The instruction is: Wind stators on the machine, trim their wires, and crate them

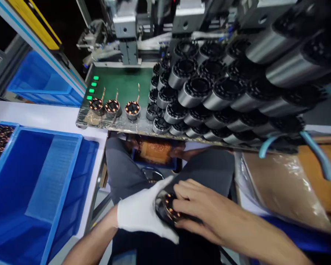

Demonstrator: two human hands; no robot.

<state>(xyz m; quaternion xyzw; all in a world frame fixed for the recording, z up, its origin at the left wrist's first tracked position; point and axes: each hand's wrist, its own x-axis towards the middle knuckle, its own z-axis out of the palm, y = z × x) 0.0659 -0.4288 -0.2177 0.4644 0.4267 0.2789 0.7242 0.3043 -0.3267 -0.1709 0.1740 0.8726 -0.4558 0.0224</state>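
Observation:
Above my lap, my left hand (139, 211) in a white glove cups a round motor stator (169, 208) with copper winding spots on its dark face. My bare right hand (201, 202) has its fingers bent over the other side of the same stator and grips it. Both palms and part of the stator are hidden. Beyond my hands, wound stators (132, 110) with copper wire ends standing up sit in a row on the green bench top (124, 79). To their right, several grey stator cores (195, 92) with black tops are piled in rows and stacks.
A blue bin (35, 176) stands on the left, beside another holding copper-wound parts (0, 145). Under the bench is a box with copper scraps (156, 151). Machine heads (125, 22) hang at the back. At right lie a plastic-wrapped brown pack (281, 180) and blue-handled pliers (318, 156).

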